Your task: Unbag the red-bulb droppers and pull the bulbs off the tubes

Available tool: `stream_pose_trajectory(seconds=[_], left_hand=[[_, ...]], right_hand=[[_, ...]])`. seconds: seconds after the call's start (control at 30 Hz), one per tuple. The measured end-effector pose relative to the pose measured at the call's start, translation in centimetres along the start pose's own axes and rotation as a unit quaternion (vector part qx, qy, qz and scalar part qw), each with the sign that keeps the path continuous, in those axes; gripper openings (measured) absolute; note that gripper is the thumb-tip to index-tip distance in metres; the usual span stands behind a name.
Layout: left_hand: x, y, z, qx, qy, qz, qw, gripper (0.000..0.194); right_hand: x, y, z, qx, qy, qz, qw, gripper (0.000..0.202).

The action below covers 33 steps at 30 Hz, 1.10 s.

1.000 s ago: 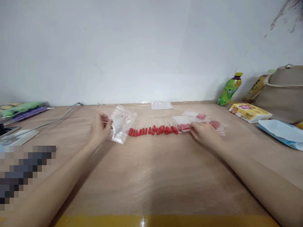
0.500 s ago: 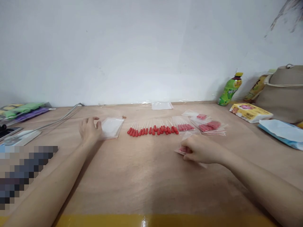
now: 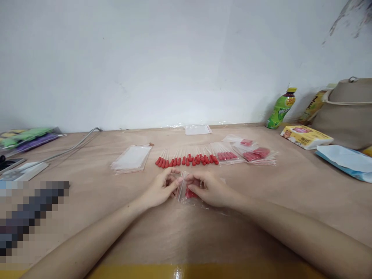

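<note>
A clear zip bag (image 3: 182,192) with red-bulbed droppers in it lies in front of me at the table's middle. My right hand (image 3: 210,188) holds it from the right, fingers and thumb curled over the red bulbs. At the bag's zip edge is my left hand (image 3: 164,188), its thumb and curved fingers apart, the thumb tip touching or almost touching the plastic. Just beyond the hands, a row of loose droppers (image 3: 186,160) with red bulbs and thin clear stems lies on the table. Filled bags (image 3: 255,154) lie to the right of the row.
A stack of flat bags (image 3: 132,158) lies left of the droppers, and another bag pile (image 3: 198,130) sits by the wall. Farther right stand a green bottle (image 3: 281,109), a yellow tissue pack (image 3: 306,136) and a grey-brown bag (image 3: 347,112). A grey cable (image 3: 71,147) runs along the left.
My left hand has left the flat bag stack and come to the middle. My right hand has moved left with the filled bag, bringing it to the left hand.
</note>
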<state>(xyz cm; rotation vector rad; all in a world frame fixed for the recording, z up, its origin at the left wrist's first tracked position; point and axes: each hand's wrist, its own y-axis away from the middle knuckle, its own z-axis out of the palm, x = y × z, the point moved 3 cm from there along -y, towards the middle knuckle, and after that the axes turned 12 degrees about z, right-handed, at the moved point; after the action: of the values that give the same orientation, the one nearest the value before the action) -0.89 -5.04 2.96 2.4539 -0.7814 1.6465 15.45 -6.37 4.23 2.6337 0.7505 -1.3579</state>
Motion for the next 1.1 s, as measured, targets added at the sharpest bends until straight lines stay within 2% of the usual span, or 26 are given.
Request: stream_pose_trajectory(seconds=[0.07, 0.13, 0.23, 0.37, 0.5, 0.63, 0.8, 0.93, 1.1], left_hand=[[-0.1, 0.1, 0.2, 0.004, 0.048, -0.039, 0.998, 0.043], [-0.3, 0.0, 0.2, 0.017, 0.09, -0.074, 0.993, 0.047], [-0.5, -0.2, 0.3, 0.038, 0.155, -0.129, 0.979, 0.053], [-0.3, -0.1, 0.5, 0.057, 0.192, -0.168, 0.965, 0.065], [-0.1, 0.0, 0.7, 0.062, 0.226, -0.178, 0.956, 0.072], [-0.2, 0.0, 0.8, 0.059, 0.249, -0.18, 0.95, 0.067], [-0.2, -0.3, 1.0, 0.002, 0.25, -0.154, 0.956, 0.059], [0.0, -0.3, 1.0, -0.034, 0.234, -0.135, 0.962, 0.058], [0.2, -0.3, 1.1, -0.059, 0.207, -0.12, 0.969, 0.053]], right_hand=[[0.2, 0.3, -0.7, 0.04, 0.067, -0.028, 0.997, 0.011], [0.9, 0.5, -1.0, 0.063, 0.106, -0.034, 0.992, 0.022], [2.0, 0.6, -1.0, 0.04, 0.105, -0.036, 0.993, 0.038], [2.2, 0.3, -0.9, 0.051, 0.109, -0.057, 0.991, 0.034], [1.1, -0.1, -1.0, 0.096, 0.13, -0.119, 0.98, 0.019], [0.1, -0.5, -0.7, 0.113, 0.173, -0.181, 0.962, 0.019], [-0.2, -1.0, -0.4, 0.138, 0.255, -0.241, 0.926, 0.019], [0.1, -1.0, -0.3, 0.181, 0.272, -0.308, 0.894, 0.013], [0.6, -0.8, -0.2, 0.2, 0.266, -0.332, 0.883, 0.012]])
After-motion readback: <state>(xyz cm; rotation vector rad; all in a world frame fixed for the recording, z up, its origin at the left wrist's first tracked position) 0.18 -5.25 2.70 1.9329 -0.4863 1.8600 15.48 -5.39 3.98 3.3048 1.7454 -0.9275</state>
